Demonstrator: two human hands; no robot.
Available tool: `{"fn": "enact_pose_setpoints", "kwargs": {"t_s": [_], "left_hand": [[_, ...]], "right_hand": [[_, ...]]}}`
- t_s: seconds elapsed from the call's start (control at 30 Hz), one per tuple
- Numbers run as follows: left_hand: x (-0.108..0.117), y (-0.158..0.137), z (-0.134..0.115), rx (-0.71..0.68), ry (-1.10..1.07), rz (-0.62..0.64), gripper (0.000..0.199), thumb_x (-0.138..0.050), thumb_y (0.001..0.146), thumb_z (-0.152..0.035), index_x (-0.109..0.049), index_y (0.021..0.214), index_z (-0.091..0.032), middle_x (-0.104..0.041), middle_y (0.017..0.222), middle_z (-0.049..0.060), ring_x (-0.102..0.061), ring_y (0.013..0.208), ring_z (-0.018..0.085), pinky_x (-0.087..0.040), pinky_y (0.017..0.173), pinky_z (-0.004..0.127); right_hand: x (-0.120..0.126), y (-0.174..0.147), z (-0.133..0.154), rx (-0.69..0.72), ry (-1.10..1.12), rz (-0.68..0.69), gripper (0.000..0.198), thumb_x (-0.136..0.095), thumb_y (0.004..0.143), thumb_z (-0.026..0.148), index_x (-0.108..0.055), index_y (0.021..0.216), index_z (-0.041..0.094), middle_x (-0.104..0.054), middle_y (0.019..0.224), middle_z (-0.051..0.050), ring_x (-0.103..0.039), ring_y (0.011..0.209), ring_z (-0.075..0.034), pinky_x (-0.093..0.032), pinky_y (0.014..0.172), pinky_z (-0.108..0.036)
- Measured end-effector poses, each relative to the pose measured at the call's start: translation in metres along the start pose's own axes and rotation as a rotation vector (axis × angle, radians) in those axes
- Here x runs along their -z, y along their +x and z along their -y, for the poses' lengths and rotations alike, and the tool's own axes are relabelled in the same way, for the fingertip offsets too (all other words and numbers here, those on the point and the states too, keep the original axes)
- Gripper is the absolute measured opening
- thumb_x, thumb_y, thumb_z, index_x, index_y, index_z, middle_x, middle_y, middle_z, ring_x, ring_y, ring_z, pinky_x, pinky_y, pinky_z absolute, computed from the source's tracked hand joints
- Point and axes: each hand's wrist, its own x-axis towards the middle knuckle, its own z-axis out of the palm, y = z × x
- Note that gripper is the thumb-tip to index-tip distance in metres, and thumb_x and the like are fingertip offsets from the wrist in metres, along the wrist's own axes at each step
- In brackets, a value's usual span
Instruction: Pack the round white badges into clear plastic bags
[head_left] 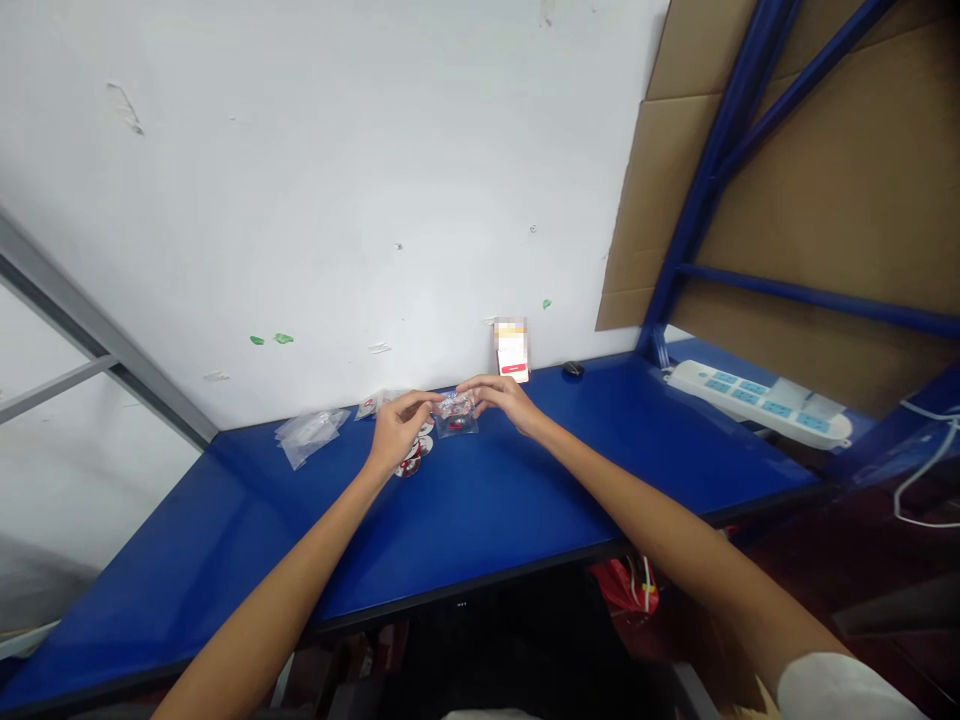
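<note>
Pinching a small clear bag by its upper edge with left fingers and right fingers — glinting, crinkling over the blue desk — showing red and dark patches inside.

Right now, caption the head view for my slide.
Left hand and right hand hold a clear plastic bag at a blue table.

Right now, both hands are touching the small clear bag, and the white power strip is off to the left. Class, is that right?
Not quite: the head view shows the white power strip off to the right. The left hand and right hand are indeed both touching the small clear bag.
</note>
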Motion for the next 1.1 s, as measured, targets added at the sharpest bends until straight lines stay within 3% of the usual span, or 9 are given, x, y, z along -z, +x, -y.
{"fn": "enact_pose_setpoints", "kwargs": {"t_s": [0.17,0.33,0.47,0.6,0.73,0.9,1.1], "left_hand": [[-0.011,-0.001,0.01,0.032,0.05,-0.047,0.029,-0.074,0.095,-0.046,-0.082,0.109,-0.022,-0.082,0.109,0.009,-0.077,0.097,0.026,-0.063,0.085,0.037],[-0.014,0.0,0.008,0.019,0.006,-0.048,0.042,-0.08,0.09,-0.041,-0.069,0.126,-0.023,-0.078,0.099,0.005,-0.075,0.087,0.02,-0.06,0.081,0.032],[-0.014,0.0,0.005,0.019,0.104,0.023,0.031,-0.078,0.092,-0.046,-0.076,0.111,-0.022,-0.08,0.107,0.008,-0.076,0.097,0.025,-0.059,0.084,0.034],[-0.016,-0.002,0.006,0.018,0.142,0.006,0.027,-0.074,0.094,-0.048,-0.081,0.098,-0.022,-0.082,0.102,0.006,-0.075,0.091,0.025,-0.058,0.083,0.036],[-0.016,-0.002,0.003,0.038,0.153,-0.008,0.027,-0.077,0.091,-0.047,-0.083,0.095,-0.021,-0.082,0.096,0.006,-0.074,0.085,0.023,-0.058,0.078,0.034],[-0.013,0.004,0.003,0.087,0.129,-0.001,0.027,-0.081,0.088,-0.047,-0.086,0.093,-0.02,-0.083,0.091,0.007,-0.075,0.081,0.024,-0.058,0.074,0.034],[-0.009,0.009,0.007,0.086,0.103,0.018,0.031,-0.077,0.091,-0.048,-0.087,0.1,-0.02,-0.084,0.097,0.008,-0.078,0.088,0.028,-0.061,0.08,0.037]], "right_hand": [[-0.005,0.002,-0.009,0.019,-0.156,-0.076,0.038,-0.087,0.081,0.039,-0.078,0.112,0.018,-0.078,0.09,-0.004,-0.073,0.082,-0.02,-0.06,0.077,-0.031],[-0.011,0.002,-0.014,0.033,-0.199,-0.075,0.031,-0.083,0.083,0.036,-0.079,0.108,0.018,-0.08,0.102,-0.007,-0.074,0.089,-0.02,-0.06,0.085,-0.033],[-0.015,-0.001,-0.012,0.042,-0.157,-0.043,0.033,-0.084,0.084,0.037,-0.078,0.111,0.018,-0.08,0.097,-0.006,-0.076,0.089,-0.02,-0.06,0.084,-0.032],[-0.017,-0.003,-0.01,0.02,-0.188,-0.01,0.041,-0.087,0.082,0.042,-0.078,0.114,0.017,-0.081,0.098,-0.007,-0.076,0.088,-0.021,-0.06,0.083,-0.033],[-0.014,-0.003,-0.01,-0.01,-0.238,0.027,0.035,-0.085,0.084,0.045,-0.083,0.102,0.016,-0.083,0.096,-0.009,-0.078,0.087,-0.023,-0.061,0.081,-0.033],[-0.007,0.001,-0.009,-0.013,-0.287,-0.03,0.023,-0.083,0.084,0.038,-0.086,0.091,0.016,-0.084,0.089,-0.008,-0.079,0.083,-0.024,-0.06,0.078,-0.032],[-0.003,0.005,-0.011,-0.04,-0.273,-0.059,0.022,-0.082,0.084,0.037,-0.088,0.092,0.018,-0.084,0.087,-0.007,-0.079,0.081,-0.025,-0.063,0.075,-0.033]]}}
